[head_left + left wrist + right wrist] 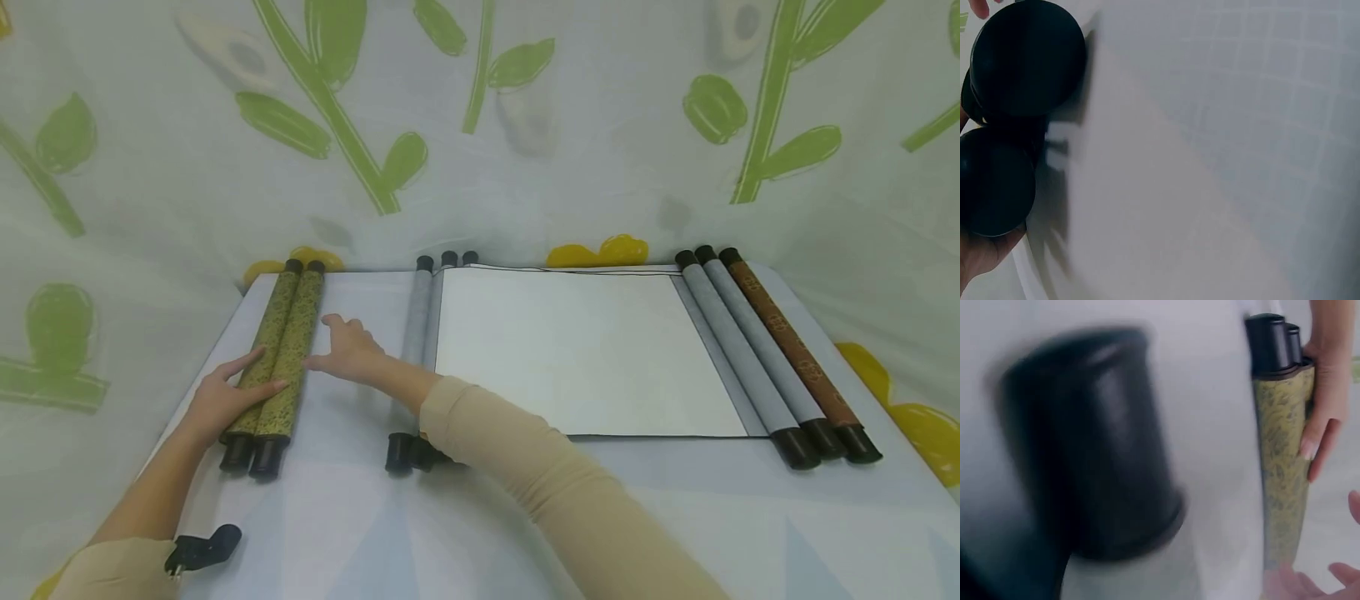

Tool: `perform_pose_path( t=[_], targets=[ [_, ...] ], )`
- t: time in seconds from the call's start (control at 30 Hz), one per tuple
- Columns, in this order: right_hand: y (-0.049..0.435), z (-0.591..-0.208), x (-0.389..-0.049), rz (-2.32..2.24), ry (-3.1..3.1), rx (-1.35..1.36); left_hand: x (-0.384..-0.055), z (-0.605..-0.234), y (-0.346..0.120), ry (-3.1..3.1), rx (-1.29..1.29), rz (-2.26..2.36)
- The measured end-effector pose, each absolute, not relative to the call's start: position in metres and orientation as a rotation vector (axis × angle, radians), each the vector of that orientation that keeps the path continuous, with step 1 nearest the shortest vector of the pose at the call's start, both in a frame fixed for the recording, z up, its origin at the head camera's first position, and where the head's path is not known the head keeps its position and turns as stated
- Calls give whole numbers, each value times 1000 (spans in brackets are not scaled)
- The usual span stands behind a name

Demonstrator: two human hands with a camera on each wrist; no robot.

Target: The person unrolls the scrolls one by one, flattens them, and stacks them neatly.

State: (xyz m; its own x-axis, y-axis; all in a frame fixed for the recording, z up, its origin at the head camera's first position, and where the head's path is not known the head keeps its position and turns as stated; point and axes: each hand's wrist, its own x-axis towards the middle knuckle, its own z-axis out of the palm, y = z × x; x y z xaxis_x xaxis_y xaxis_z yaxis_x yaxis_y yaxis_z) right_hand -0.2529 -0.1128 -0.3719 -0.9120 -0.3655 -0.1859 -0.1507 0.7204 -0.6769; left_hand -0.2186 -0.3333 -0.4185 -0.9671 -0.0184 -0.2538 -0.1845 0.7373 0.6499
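Two rolled scrolls with yellow-green patterned covers and black end knobs lie side by side at the table's left, the left scroll (272, 333) and the right scroll (295, 350). My left hand (225, 400) rests on them from the left, thumb and fingers spread rather straight across the covers. Just right of these scrolls my right hand (348, 346) reaches in with fingers apart and nothing held, its thumb tip close to the right scroll's edge. Their black knobs (1029, 59) fill the upper left of the left wrist view, and fingers of the right hand (1341, 581) enter the right wrist view.
A white sheet (562, 350) with grey side borders lies spread mid-table. Grey rolls (417, 317) with black knobs line its left side, under my right forearm. Two grey rolls (735, 350) and a brown patterned roll (787, 337) lie at the right. A leaf-printed curtain (600, 167) hangs behind.
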Motion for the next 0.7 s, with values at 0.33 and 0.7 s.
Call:
perform_pose_path(
  t=[0.33,0.7],
  targets=[
    [-141,-375,-254,-1289,2325,-257,-226,-412,-329,2670,-11,960],
    [-140,-400,-258,-1262,2339,-312,-232,-413,-316,2626,99,1087]
  ],
)
